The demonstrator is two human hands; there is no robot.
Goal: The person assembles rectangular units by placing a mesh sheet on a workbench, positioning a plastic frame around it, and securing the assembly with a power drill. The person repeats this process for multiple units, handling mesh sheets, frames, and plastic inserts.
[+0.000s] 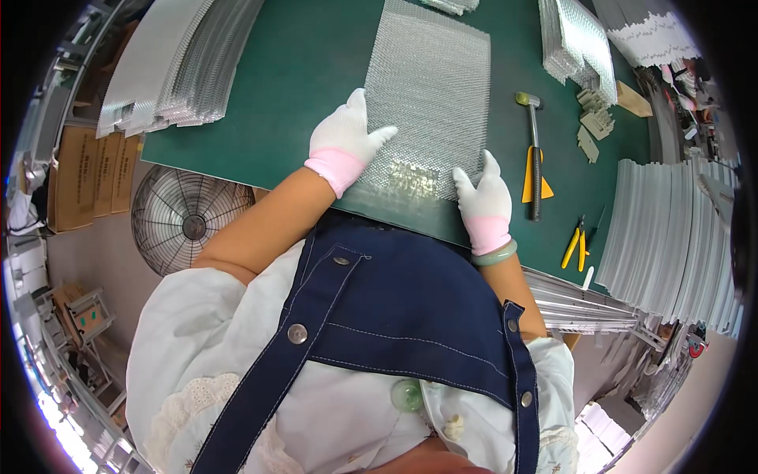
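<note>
A rectangular sheet of silvery metal mesh (430,87) lies flat on the green table (308,55) in front of me. My left hand (347,136), in a white glove with a pink cuff, rests on the sheet's near left edge with fingers spread. At the near right corner my right hand (482,197), gloved the same way, presses on the mesh. A pale green bangle (495,254) circles my right wrist.
A hammer (534,150) lies right of the sheet over a yellow wedge (527,178), with yellow-handled pliers (576,245) nearer me. Stacks of mesh sheets (174,63) sit at far left and top right (576,39). Metal strips (671,237) fill the right; a fan (185,217) stands below left.
</note>
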